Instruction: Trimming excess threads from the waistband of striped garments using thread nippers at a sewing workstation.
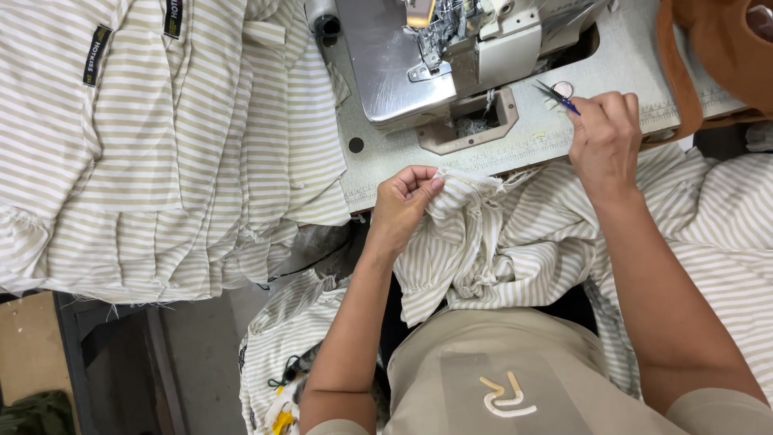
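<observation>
Left hand (403,201) pinches beige-striped white fabric piece (483,242) edge; right hand (604,137) grips small blue thread snips (557,95). Sewn stack (161,145) left of fingers; trimming apparently pending.

matt striped cloth (499,242), glossy metal sewing machine (403,64)

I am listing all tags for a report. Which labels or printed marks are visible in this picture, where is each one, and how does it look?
First garment label: on the striped fabric pile, top left; narrow black rectangle, pale lettering.
Second garment label: same pile, top edge, partly cut off; black, narrow.
Emblem: on the person's beige top, bottom centre; cream, raised strokes.
No packages, signs or screens.
</observation>
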